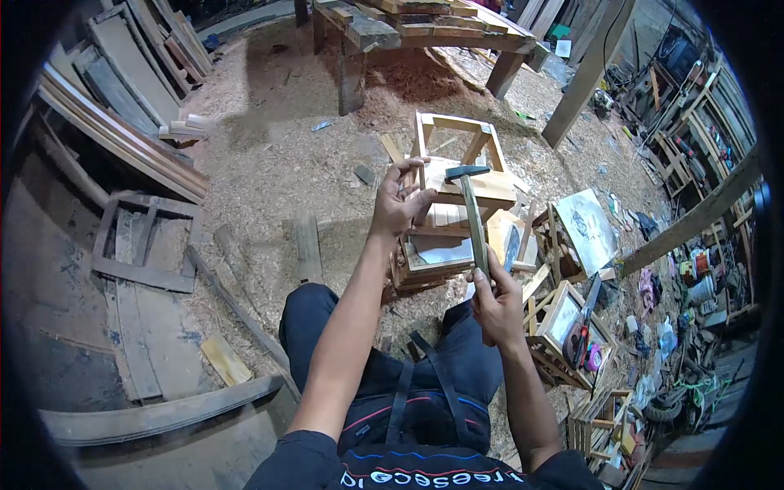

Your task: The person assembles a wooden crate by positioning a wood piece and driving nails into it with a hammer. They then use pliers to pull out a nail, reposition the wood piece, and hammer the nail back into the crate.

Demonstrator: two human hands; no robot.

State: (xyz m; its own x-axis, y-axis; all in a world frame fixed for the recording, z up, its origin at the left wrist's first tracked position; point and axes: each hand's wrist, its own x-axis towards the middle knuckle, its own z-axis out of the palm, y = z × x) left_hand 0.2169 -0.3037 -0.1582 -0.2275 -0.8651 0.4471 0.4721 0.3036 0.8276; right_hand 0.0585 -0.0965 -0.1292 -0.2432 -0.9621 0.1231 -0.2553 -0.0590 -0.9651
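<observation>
My right hand point(496, 306) is closed round the lower handle of a hammer point(474, 219). The hammer's dark head lies over the top of a small wooden frame point(490, 192), whose light posts and rails stand up at the far side. My left hand point(398, 200) is at the left edge of this frame, thumb and bent fingers closed about its side; the exact contact is partly hidden. Beneath the frame stands a wooden box point(437, 251) with a pale sheet in its opening.
A workbench point(441, 34) with stacked boards stands ahead. To the right are a wooden crate point(563, 322) with a handsaw point(581, 327) and pink tape roll point(594, 357), and a slanted post point(694, 219). Planks point(122, 135) lean at left; shavings cover the floor.
</observation>
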